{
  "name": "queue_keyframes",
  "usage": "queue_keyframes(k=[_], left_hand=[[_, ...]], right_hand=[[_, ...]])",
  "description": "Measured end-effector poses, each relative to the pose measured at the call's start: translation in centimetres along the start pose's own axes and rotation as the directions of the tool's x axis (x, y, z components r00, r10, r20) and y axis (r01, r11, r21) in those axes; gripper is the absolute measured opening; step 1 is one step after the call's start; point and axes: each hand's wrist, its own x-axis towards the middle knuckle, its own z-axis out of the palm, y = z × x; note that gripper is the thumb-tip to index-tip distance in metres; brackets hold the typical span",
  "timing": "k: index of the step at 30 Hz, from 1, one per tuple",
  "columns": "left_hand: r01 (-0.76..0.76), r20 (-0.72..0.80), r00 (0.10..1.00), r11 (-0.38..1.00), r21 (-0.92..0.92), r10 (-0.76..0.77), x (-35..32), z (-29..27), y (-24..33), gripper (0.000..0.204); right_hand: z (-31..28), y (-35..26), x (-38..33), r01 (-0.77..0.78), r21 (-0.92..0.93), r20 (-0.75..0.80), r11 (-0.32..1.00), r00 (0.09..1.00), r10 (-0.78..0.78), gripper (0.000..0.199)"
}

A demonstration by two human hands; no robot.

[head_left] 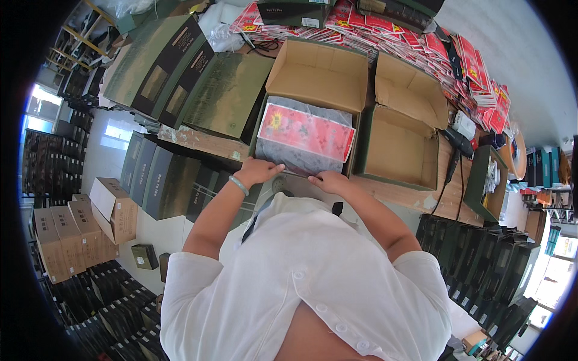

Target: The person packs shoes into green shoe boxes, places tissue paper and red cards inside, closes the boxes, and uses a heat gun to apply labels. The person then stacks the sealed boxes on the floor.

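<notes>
Directly in front of me stands an open shoebox-like cardboard box (316,63), brown inside and dark green outside, its lid tipped back. Inside lies a bundle in grey patterned wrapping paper (289,159), with a flat red printed packet (307,133) edged in white on top. My left hand (257,172), below a pale green bangle, grips the near left corner of the box, thumb pointing inward. At the near edge, right of the middle, my right hand (330,182) holds the rim. The fingers of both hands are partly hidden.
A second open box (400,147) stands close on the right. Closed green boxes (226,96) are stacked at left. Red packets (385,42) pile up along the back. A black hair dryer (457,144) with cord is by the right edge. Cartons (75,237) stand on the floor.
</notes>
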Motion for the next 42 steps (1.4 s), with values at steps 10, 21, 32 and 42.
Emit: queue_keyframes(k=[10,21,32,42], left_hand=[[0.049,-0.473,0.868,0.975,-0.217,-0.149,-1.2,-0.4,-0.3,0.034],[-0.075,-0.43,0.778,0.612,-0.788,-0.458,-1.8,6.2,-2.9,0.067],[-0.139,-0.116,0.945,-0.056,-0.989,-0.307,1.6,5.0,-8.2,0.069],[-0.03,-0.127,0.921,0.259,-0.965,-0.367,0.0,2.8,-5.8,0.073]], right_hand=[[-11.5,1.8,0.8,-0.006,0.286,-0.5,0.958,0.852,0.155,0.046],[-19.3,12.6,12.7,-0.039,0.966,-0.113,0.254,0.821,0.559,0.03],[-14.7,10.2,3.2,0.429,0.899,-0.426,-0.084,0.903,0.053,0.041],[-0.6,4.2,-0.9,0.109,0.74,-0.526,0.664,0.709,0.47,0.077]])
